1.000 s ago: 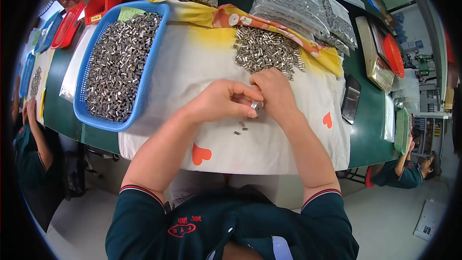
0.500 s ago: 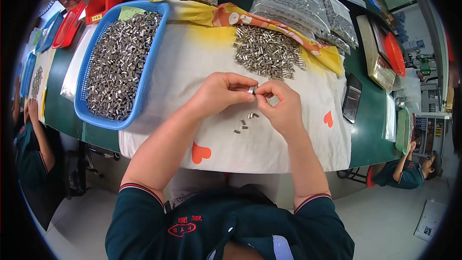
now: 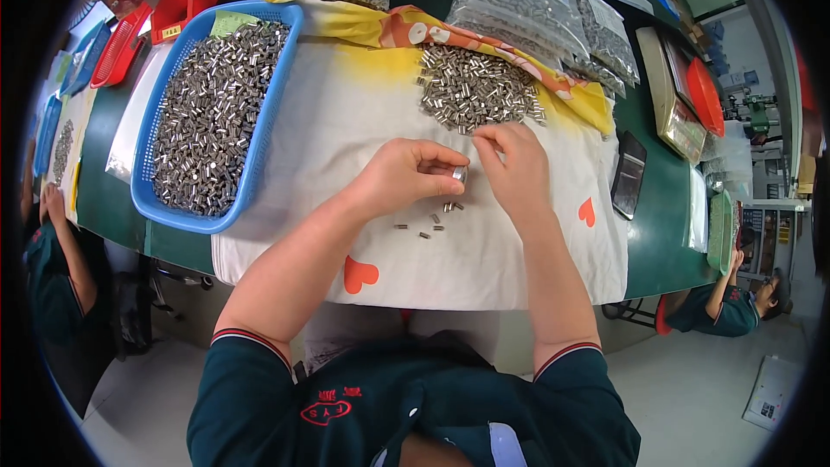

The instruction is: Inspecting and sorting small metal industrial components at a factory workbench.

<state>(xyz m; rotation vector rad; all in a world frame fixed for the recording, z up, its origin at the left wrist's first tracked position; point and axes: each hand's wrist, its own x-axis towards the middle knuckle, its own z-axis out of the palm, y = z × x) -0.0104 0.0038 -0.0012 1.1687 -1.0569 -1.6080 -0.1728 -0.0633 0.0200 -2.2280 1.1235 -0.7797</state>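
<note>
My left hand (image 3: 406,175) is closed around a short shiny metal ring (image 3: 459,174), held between thumb and fingers above the cloth. My right hand (image 3: 516,160) is just to its right, thumb and forefinger drawn together at the near edge of a heap of small metal sleeves (image 3: 475,86). What those fingertips grip, if anything, is too small to make out. Several loose metal sleeves (image 3: 424,235) lie on the white cloth (image 3: 467,277) below my hands.
A blue basket (image 3: 143,175) full of metal sleeves stands left. Behind the heap lie a yellow patterned cloth (image 3: 359,26) and bags of metal parts (image 3: 519,0). A phone (image 3: 629,175) rests on the green table (image 3: 661,251) at right. Two co-workers sit at the sides.
My right hand has left the ring and moved away from me to the heap's near edge. My left hand keeps the ring. More loose sleeves show on the cloth below.
</note>
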